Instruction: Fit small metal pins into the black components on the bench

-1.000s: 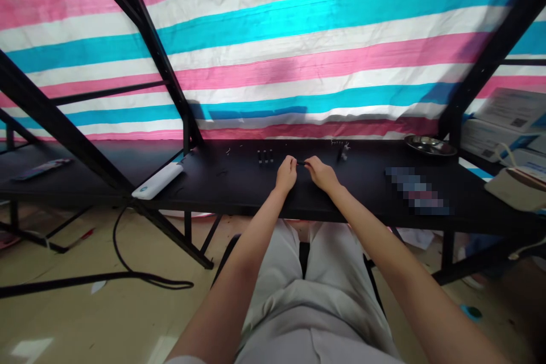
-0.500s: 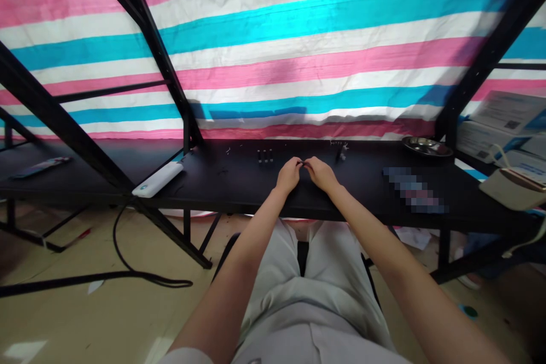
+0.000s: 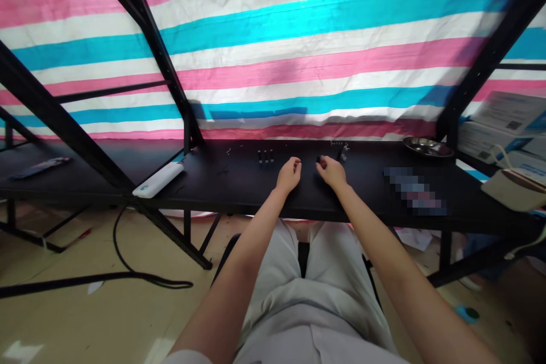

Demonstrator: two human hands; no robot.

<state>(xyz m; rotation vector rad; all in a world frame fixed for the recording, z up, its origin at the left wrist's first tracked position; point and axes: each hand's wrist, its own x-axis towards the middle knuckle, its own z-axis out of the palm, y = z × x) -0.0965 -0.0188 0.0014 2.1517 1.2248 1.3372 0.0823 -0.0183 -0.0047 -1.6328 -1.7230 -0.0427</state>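
Note:
Above the black table (image 3: 222, 193), my left hand (image 3: 289, 174) is closed, fingertips pressed together. Whatever it may pinch is too small or hidden. A short gap to its right, my right hand (image 3: 333, 172) pinches a small black piece (image 3: 318, 159) between thumb and fingers. Beyond the left hand, several short dark cylinders with pale ends (image 3: 265, 156) stand side by side in a row. Past the right hand lies a cluster of small dark and whitish parts (image 3: 343, 152). Tiny white bits (image 3: 228, 151) are scattered farther left.
A white power bank-like block (image 3: 158, 180) lies at the left by a metal post. To the right are a shiny metal dish (image 3: 427, 147), a blurred-out flat object (image 3: 413, 190) and stacked white-blue boxes (image 3: 490, 125). A striped sheet (image 3: 298, 23) hangs behind the table.
My hands, which met at the fingertips, have come apart. The right hand has moved to the right with the small black piece; the left hand has hardly moved.

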